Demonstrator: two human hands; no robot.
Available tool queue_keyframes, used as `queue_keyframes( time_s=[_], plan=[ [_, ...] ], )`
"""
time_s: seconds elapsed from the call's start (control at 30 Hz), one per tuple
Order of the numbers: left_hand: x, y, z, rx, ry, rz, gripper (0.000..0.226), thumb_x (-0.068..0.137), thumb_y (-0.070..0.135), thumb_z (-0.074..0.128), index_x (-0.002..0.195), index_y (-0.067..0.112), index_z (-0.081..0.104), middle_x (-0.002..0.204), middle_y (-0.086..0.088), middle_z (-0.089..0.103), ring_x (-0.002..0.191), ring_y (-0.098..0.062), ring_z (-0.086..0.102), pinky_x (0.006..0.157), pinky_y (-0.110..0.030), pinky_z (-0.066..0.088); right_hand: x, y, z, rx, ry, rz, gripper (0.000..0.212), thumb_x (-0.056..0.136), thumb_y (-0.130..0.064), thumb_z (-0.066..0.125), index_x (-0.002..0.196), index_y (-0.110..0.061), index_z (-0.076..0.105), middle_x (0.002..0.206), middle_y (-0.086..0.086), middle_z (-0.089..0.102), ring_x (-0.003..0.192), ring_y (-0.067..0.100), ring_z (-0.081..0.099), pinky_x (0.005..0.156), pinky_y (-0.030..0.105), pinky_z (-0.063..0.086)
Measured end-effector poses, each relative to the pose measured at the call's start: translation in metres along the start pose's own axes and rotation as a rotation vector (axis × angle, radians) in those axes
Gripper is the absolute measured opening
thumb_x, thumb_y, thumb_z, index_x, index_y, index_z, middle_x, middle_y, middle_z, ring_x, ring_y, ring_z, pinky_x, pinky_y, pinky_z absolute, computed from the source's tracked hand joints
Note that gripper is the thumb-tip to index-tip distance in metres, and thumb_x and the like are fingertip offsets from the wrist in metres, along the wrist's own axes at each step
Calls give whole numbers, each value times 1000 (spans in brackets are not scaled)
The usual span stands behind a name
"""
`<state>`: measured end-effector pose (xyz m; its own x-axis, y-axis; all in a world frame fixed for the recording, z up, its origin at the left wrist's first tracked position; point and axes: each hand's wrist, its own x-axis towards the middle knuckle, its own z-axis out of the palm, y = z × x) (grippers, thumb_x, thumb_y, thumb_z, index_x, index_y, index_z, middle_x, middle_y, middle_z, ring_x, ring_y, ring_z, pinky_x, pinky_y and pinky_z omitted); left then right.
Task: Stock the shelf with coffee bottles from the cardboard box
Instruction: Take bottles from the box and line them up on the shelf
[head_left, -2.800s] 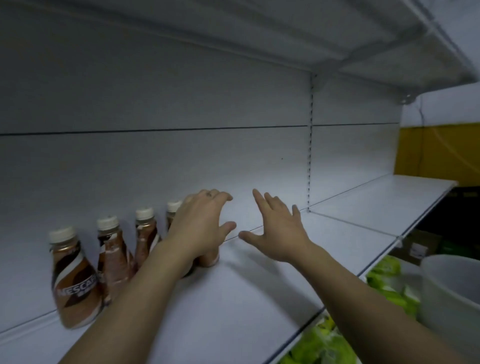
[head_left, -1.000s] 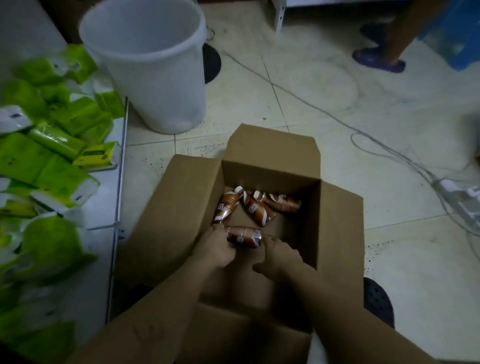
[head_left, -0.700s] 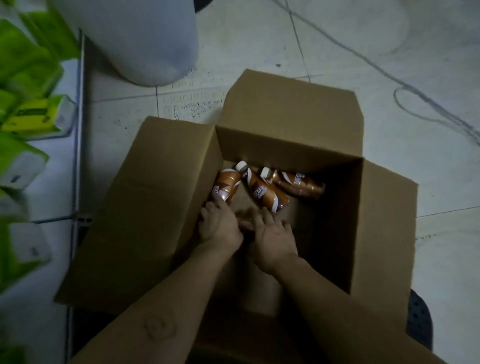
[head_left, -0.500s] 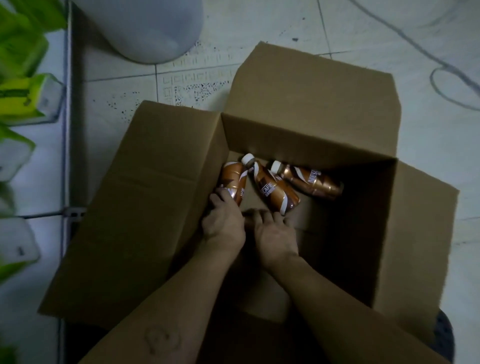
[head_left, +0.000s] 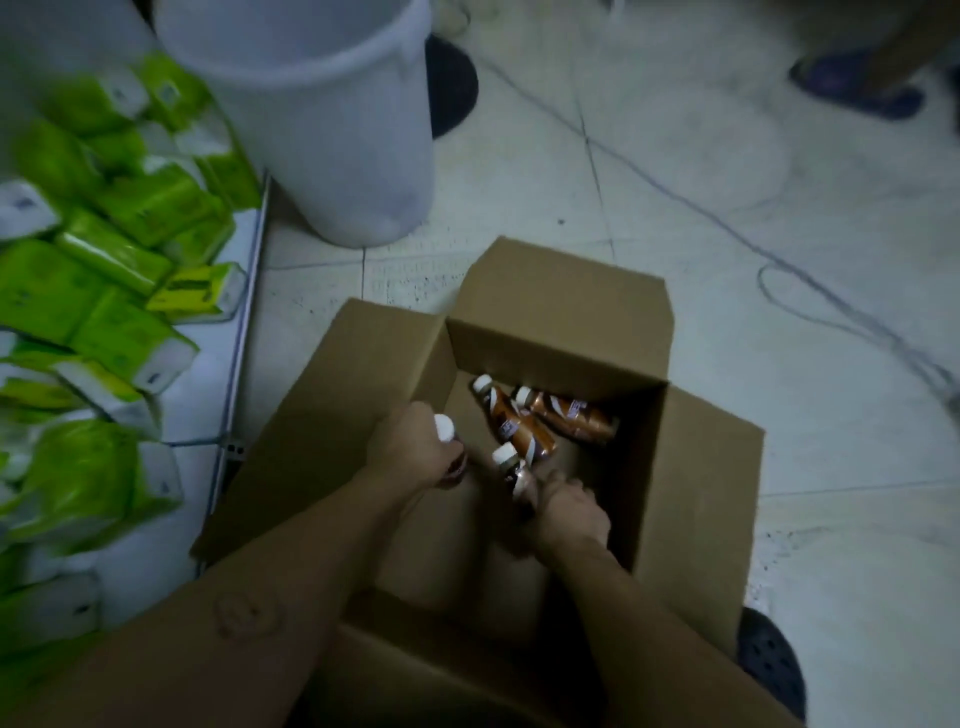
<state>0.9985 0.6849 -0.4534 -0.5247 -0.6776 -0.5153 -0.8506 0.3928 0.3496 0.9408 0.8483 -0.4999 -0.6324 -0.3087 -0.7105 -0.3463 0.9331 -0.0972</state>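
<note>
The left hand (head_left: 415, 452) is gripping a coffee bottle (head_left: 445, 427), its fingers hiding everything except the white cap. The right hand (head_left: 569, 512) is clutching a second coffee bottle (head_left: 511, 467), which is blurred and half covered. Both are hovering inside the cardboard box (head_left: 561, 312), where a pair of loose bottles (head_left: 566, 415) is lying.

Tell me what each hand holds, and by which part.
The left hand grips a bottle round the body, cap sticking out. The right hand grips a second bottle round its lower body.
</note>
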Motion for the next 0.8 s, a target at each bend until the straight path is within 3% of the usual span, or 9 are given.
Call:
queue_keyframes(
  time_s=[0.1, 0.2, 0.27, 0.33, 0.43, 0.53, 0.67, 0.8],
  plan=[
    [-42, -1, -43, 7, 97, 4, 52, 73, 35, 79, 110, 5, 58, 106, -11, 60, 84, -18, 52, 68, -29, 44, -48, 2, -26, 195, 134, -20, 62, 80, -33, 72, 131, -19, 40, 129, 8, 51, 115, 25, 52, 86, 35, 48],
    [-94, -2, -98, -33, 154, 63, 53, 67, 36, 82, 104, 4, 61, 103, -13, 62, 83, -23, 55, 64, -29, 40, -106, -4, -55, 335, 227, -100, 65, 74, -37, 75, 128, -21, 42, 121, 6, 57, 105, 24, 58, 75, 33, 50],
    [-126, -1, -136, -86, 241, 122, 49, 63, 40, 82, 92, 6, 64, 91, -11, 64, 81, -26, 58, 59, -27, 38, -141, -12, -79, 409, 338, -194, 56, 72, -38, 76, 118, -25, 47, 113, 2, 60, 96, 21, 59, 66, 30, 50],
    [-160, -3, -174, -198, 352, 181, 40, 59, 42, 83, 70, 10, 61, 68, -6, 59, 68, -24, 56, 47, -28, 32, -175, -21, -102, 500, 435, -294, 47, 70, -38, 78, 106, -27, 50, 104, -2, 61, 90, 18, 60, 70, 33, 53],
    [-207, -9, -227, -434, 476, 270, 37, 58, 40, 85, 54, 14, 57, 52, 1, 53, 53, -15, 51, 42, -26, 30, -225, -39, -135, 682, 435, -467, 41, 70, -25, 80, 99, -32, 52, 95, -6, 63, 80, 17, 66, 66, 41, 60],
    [-247, -14, -272, -608, 563, 380, 32, 60, 39, 86, 59, 16, 63, 53, 6, 57, 52, -9, 52, 46, -26, 36, -272, -63, -168, 728, 527, -631, 42, 72, -25, 80, 101, -34, 51, 95, -9, 62, 83, 12, 65, 65, 35, 60],
    [-297, -16, -326, -760, 657, 483, 31, 59, 43, 86, 69, 18, 70, 66, 4, 69, 66, -12, 66, 59, -34, 52, -334, -97, -208, 745, 641, -846, 46, 71, -28, 81, 104, -35, 50, 93, -16, 60, 80, 0, 59, 50, 12, 46],
    [-335, -20, -375, -888, 692, 538, 41, 55, 46, 85, 80, 15, 74, 76, -2, 75, 77, -20, 71, 76, -48, 58, -386, -134, -243, 760, 684, -1016, 51, 69, -30, 84, 111, -28, 56, 99, -14, 64, 87, 0, 61, 66, 18, 48]
  ],
)
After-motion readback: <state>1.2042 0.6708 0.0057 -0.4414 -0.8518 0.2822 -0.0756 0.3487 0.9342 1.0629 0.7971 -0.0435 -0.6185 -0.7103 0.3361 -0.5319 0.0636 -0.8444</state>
